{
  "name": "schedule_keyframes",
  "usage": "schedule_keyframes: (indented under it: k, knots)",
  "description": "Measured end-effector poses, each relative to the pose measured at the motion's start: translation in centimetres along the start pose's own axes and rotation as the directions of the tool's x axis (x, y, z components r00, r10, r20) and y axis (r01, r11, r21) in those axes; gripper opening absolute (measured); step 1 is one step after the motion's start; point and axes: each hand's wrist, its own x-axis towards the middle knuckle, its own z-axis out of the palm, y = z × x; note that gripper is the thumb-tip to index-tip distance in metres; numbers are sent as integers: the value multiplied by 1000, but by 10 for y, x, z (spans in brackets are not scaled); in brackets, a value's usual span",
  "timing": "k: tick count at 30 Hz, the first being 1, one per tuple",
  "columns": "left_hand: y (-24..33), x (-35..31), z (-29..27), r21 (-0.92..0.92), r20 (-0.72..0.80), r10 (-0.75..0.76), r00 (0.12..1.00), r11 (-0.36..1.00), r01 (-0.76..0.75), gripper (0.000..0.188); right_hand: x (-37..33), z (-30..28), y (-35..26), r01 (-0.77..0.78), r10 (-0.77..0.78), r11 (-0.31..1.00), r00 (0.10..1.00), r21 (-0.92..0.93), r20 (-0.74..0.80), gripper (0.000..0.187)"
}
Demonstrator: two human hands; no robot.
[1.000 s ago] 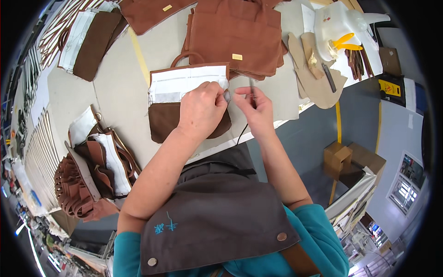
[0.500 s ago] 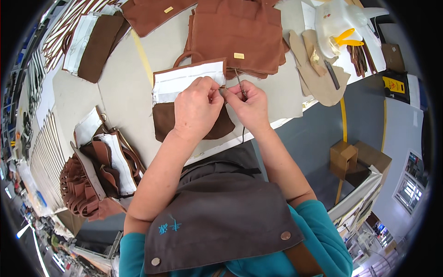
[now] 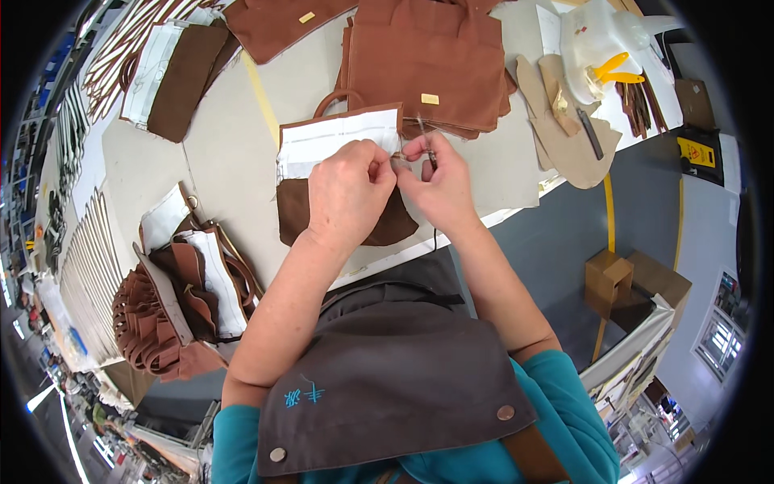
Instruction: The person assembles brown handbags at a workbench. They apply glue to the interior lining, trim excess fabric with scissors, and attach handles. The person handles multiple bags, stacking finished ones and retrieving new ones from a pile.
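Note:
An unfinished brown bag piece [image 3: 302,211] with a white lining strip and a rounded handle lies on the table in front of me. My left hand [image 3: 348,189] rests over it, fingers pinched at its right edge. Close beside, my right hand [image 3: 439,179] is closed around a thin dark pointed tool [image 3: 433,153], its tip pointing up and away. A dark cord-like end hangs below that hand. Between the two hands a small tan bit shows at the edge; the fingertips hide most of it.
Stacked brown bag panels [image 3: 423,56] lie beyond my hands. At the far right are beige leather scraps [image 3: 576,157], a dark-handled tool [image 3: 589,133] and a white plastic container [image 3: 592,44] with yellow-handled brushes. Left, a bundle of bag parts [image 3: 193,298] sits by the table edge.
My right hand's fingers have lifted and shifted at the bag piece's edge, and the thin tool has tilted. My left hand keeps its pinch. The whole view has shifted slightly.

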Motion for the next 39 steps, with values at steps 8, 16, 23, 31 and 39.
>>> schedule_keyframes:
  k: [8, 16, 23, 31, 39]
  knots:
    - [-1, -5, -1, 48, -6, 35, 999, 998, -34, 6, 5, 7, 5, 29, -19, 992, 996, -119, 84, 17]
    - [-3, -9, -3, 5, 6, -19, 1000, 1000, 19, 6, 2, -3, -2, 31, -17, 991, 994, -131, 107, 16]
    - [3, -3, -23, 17, 45, -107, 993, 994, 106, 7, 5, -5, -18, 33, -21, 996, 990, -85, 137, 16]
    - [13, -1, -39, 171, 150, -242, 959, 961, 216, 17, 5, 12, -20, 66, -70, 996, 994, 57, 87, 14]
    - [-3, -13, -19, 110, 93, -96, 991, 990, 85, 17, 4, 2, 5, -67, 40, 988, 982, 142, 186, 15]
